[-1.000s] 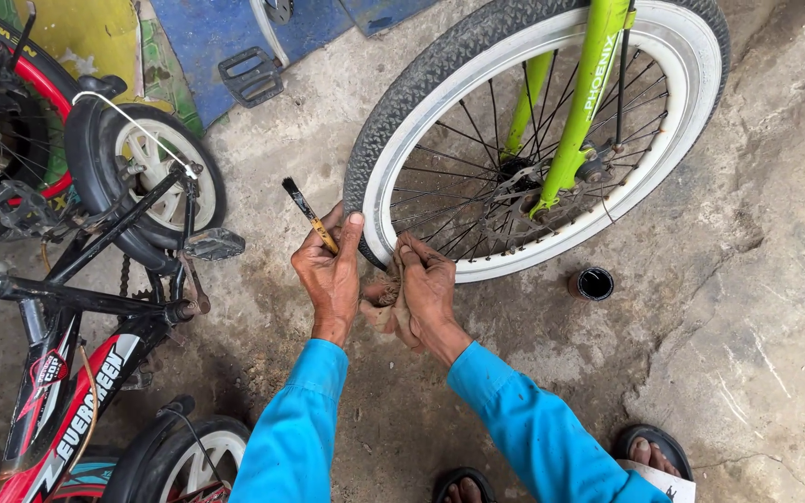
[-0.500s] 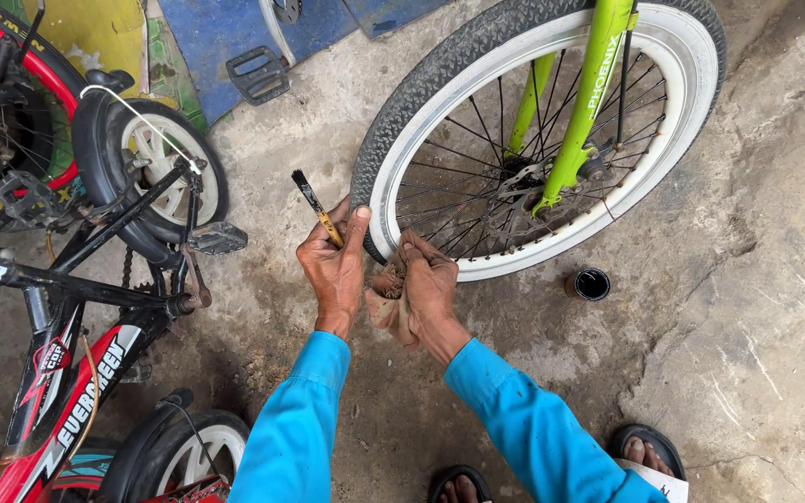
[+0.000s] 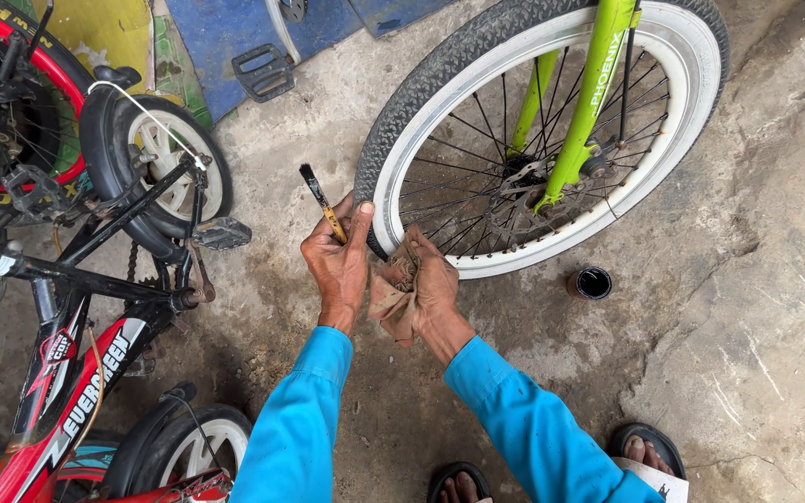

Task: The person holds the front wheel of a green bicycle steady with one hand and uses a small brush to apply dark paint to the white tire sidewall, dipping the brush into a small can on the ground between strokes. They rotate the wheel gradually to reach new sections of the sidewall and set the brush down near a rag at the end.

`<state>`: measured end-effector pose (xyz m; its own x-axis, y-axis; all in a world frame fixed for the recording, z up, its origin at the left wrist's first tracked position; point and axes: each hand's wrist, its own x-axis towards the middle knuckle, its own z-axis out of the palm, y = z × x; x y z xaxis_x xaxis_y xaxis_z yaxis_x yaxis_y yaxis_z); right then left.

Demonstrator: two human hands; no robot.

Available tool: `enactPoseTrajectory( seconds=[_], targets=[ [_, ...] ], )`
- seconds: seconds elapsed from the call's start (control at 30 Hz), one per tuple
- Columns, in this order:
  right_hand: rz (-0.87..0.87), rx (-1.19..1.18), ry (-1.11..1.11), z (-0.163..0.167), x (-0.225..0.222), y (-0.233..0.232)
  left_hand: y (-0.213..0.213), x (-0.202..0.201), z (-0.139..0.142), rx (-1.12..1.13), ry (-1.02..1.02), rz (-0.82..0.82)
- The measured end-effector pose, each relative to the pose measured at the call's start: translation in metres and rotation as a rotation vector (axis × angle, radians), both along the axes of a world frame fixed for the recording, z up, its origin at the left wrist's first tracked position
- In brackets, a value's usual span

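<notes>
My left hand (image 3: 335,265) grips a small paintbrush (image 3: 320,200) with a yellow handle and dark bristles pointing up and away. My right hand (image 3: 429,296) clutches a dirty brown rag (image 3: 390,303) just below the near edge of a bicycle wheel (image 3: 552,121). That wheel has a black knobbly tyre, a white rim, thin spokes and a lime green fork (image 3: 589,102). Both hands sit close together at the wheel's lower left, my left thumb near the tyre. Both sleeves are bright blue.
A small black pot (image 3: 593,282) stands on the concrete floor right of the wheel. A red and black children's bicycle (image 3: 76,307) lies at the left with its small wheels and pedal (image 3: 221,233). Blue and yellow panels lean at the back. My sandalled feet (image 3: 649,452) show below.
The view has shifted slightly. My hands stay at the wheel's lower left, the brush tilted a little more upright, the rag still bunched in my right hand.
</notes>
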<state>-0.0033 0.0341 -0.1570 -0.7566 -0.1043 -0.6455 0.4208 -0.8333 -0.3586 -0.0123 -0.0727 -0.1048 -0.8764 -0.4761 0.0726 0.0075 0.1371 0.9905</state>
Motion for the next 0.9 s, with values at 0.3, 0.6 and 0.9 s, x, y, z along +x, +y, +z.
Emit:
enactPoseTrajectory(
  seconds=[0.3, 0.6, 0.9],
  targets=[
    [0.058, 0.009, -0.031, -0.003, -0.003, 0.002, -0.002, -0.001, -0.003, -0.041, -0.006, -0.002],
    [-0.013, -0.387, 0.148, -0.013, -0.002, -0.001, -0.004, -0.001, -0.007, -0.059, 0.009, -0.007],
    [-0.024, -0.422, 0.062, -0.013, -0.004, 0.002, -0.004, -0.001, -0.007, -0.067, 0.012, -0.007]
  ],
)
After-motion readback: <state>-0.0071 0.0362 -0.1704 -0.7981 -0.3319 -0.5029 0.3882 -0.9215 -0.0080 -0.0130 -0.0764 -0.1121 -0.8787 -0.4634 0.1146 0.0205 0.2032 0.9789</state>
